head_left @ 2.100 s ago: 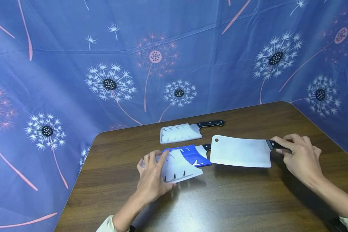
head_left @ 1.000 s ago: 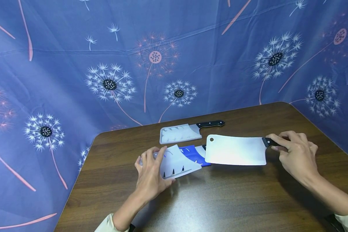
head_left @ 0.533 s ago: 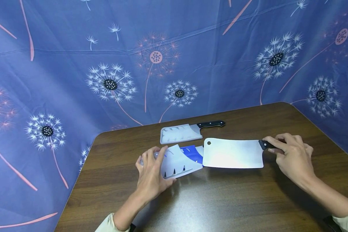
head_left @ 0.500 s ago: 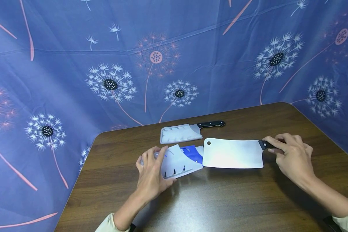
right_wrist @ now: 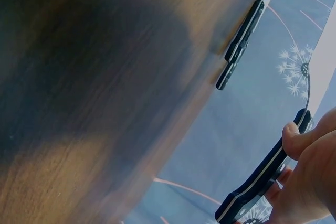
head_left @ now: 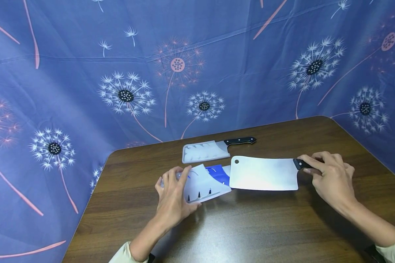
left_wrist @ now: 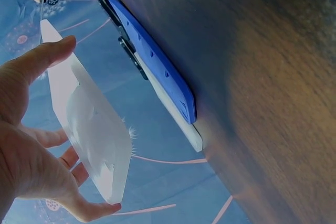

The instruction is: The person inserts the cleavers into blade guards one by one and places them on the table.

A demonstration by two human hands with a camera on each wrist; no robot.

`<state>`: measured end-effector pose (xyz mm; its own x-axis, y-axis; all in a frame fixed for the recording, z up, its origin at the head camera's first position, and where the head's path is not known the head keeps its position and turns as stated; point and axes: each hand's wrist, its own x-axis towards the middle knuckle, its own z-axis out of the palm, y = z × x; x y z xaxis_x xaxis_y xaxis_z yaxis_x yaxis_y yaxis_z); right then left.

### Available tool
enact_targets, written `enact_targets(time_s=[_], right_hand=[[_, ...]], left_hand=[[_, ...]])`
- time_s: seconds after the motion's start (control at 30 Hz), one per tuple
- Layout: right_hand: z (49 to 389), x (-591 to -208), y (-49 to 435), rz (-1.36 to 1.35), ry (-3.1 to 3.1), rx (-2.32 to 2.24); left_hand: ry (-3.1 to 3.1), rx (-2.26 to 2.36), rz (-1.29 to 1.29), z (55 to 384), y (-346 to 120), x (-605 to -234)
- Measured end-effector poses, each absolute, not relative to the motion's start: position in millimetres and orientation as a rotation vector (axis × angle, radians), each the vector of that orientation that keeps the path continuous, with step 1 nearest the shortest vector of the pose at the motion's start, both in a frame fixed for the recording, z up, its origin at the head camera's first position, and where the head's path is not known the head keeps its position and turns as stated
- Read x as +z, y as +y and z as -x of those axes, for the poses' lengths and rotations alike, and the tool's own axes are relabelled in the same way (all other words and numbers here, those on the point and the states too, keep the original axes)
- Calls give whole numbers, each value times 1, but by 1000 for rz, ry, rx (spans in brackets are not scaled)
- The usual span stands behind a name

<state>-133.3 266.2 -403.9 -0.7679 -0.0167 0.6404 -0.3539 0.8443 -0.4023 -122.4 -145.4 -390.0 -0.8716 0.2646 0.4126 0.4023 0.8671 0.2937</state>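
Observation:
My right hand (head_left: 332, 179) grips the black handle of a bare cleaver (head_left: 264, 173), its wide blade pointing left above the table. In the right wrist view the riveted handle (right_wrist: 262, 174) runs under the thumb. My left hand (head_left: 172, 197) holds a white blade sheath (head_left: 205, 184) by its edges, thumb at the lower edge and fingers over the far side. The sheath's open end faces the blade, and the blade's holed tip is right at its right corner. The left wrist view shows the sheath (left_wrist: 92, 124) raised off the table.
A cleaver in a blue sheath (head_left: 218, 174) lies on the table behind the held pieces, partly hidden by them. Farther back lies another cleaver in a white sheath (head_left: 200, 151), its black handle (head_left: 240, 140) to the right. A blue dandelion-print cloth (head_left: 237, 73) hangs behind the wooden table (head_left: 250, 233).
Over two seconds my right hand has brought the bare cleaver left, up to the sheath. My left hand has raised and turned the sheath slightly. In the last half second hardly anything moves.

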Motion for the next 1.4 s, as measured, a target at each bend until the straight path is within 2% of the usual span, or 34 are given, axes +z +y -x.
enact_targets(time_s=[0.77, 1.4], right_hand=[[131, -408, 267, -269, -2356, 668], [135, -408, 256, -406, -2309, 549]], left_hand=[[-2674, -528, 493, 124, -144, -392], [-2660, -422, 588, 124, -144, -392]])
